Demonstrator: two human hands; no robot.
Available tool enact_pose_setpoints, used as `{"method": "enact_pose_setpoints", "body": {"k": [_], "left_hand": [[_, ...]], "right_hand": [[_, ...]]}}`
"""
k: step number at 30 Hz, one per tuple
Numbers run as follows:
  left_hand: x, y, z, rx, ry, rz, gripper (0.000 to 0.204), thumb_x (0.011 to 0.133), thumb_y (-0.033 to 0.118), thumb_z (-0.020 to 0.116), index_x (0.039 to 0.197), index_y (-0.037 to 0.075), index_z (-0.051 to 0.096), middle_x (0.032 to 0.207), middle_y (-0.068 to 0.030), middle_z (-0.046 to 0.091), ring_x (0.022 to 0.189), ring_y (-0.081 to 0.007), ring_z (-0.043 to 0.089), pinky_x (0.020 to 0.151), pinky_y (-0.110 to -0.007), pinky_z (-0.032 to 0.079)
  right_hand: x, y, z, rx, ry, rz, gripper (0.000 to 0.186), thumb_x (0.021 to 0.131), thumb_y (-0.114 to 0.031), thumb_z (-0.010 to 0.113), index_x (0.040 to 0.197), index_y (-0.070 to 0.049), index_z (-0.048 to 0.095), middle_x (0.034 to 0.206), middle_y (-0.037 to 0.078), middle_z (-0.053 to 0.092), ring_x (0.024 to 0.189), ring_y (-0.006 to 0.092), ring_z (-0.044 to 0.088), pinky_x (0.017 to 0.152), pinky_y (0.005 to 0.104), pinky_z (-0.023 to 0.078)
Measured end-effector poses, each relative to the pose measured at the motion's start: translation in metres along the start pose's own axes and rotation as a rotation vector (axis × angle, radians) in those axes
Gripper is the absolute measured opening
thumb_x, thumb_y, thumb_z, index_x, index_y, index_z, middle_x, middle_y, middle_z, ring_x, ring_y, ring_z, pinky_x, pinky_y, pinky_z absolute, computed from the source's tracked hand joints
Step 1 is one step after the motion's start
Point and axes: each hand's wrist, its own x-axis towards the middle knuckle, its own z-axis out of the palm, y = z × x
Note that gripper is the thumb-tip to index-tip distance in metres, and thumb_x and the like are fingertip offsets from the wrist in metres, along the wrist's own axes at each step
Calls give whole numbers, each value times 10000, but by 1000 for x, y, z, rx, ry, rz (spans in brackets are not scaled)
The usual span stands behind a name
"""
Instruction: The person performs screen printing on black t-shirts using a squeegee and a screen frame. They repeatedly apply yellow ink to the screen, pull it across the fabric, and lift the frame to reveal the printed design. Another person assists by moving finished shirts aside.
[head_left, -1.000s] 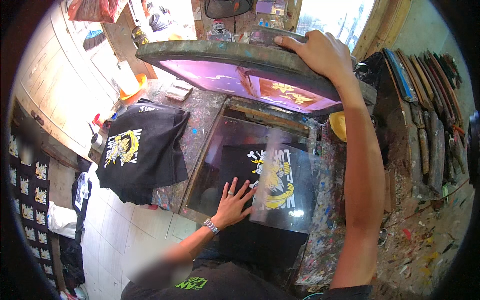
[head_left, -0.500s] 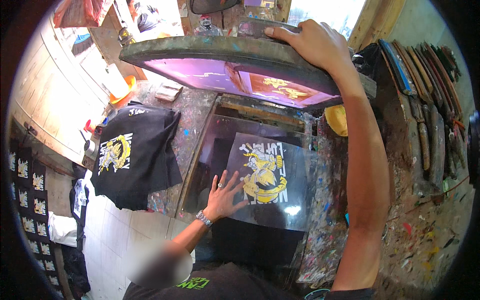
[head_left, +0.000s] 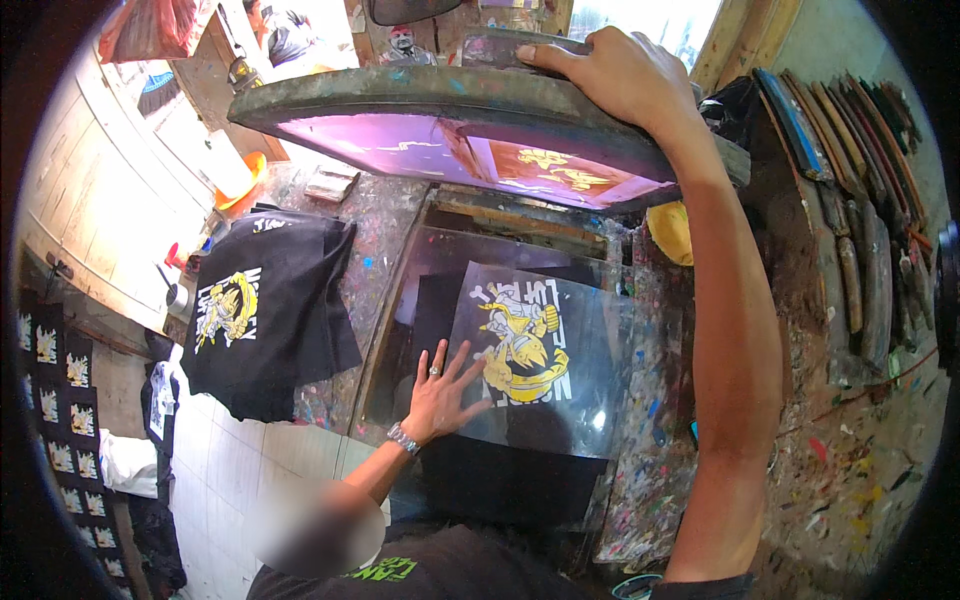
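Note:
My right hand (head_left: 637,85) grips the top edge of a silk-screen frame (head_left: 390,92), which stands tilted up at the back of the printing board. Its purple mesh (head_left: 385,145) bears a brown stencil area with yellow ink. Below it, a clear plastic sheet (head_left: 590,440) with a yellow and white cartoon print (head_left: 525,350) lies over black fabric (head_left: 510,490). My left hand (head_left: 440,395) is spread open at the sheet's left edge, fingers apart, with a ring and a wristwatch on it.
Printed black cloth pieces (head_left: 270,350) are piled to the left. Squeegees (head_left: 850,150) lean in a row at the right by the paint-spattered table (head_left: 650,500). An orange container (head_left: 255,178) and a yellow object (head_left: 670,233) stand farther back. More printed pieces (head_left: 60,400) hang at far left.
The view has shifted slightly. Both hands keep their places, the right on the raised frame and the left at the plastic sheet.

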Motion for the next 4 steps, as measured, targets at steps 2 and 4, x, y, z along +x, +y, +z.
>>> {"method": "enact_pose_setpoints", "body": {"k": [2, 4], "left_hand": [[0, -1, -1, 16, -12, 6, 793, 902, 717, 588, 1562, 291, 479, 1714, -81, 259, 1599, -374, 105, 1261, -578, 38], [2, -5, -1, 35, -33, 22, 824, 892, 741, 586, 1574, 295, 462, 1716, -85, 253, 1600, -372, 97, 1262, -580, 32]], "right_hand": [[3, 1, -2, -5, 1, -18, 860, 814, -830, 576, 909, -6, 802, 870, 222, 762, 825, 355, 761, 836, 459, 570], [1, 1, 0, 28, -5, -25, 844, 827, -831, 562, 920, -30, 813, 905, 213, 773, 840, 348, 766, 864, 457, 573]]}}
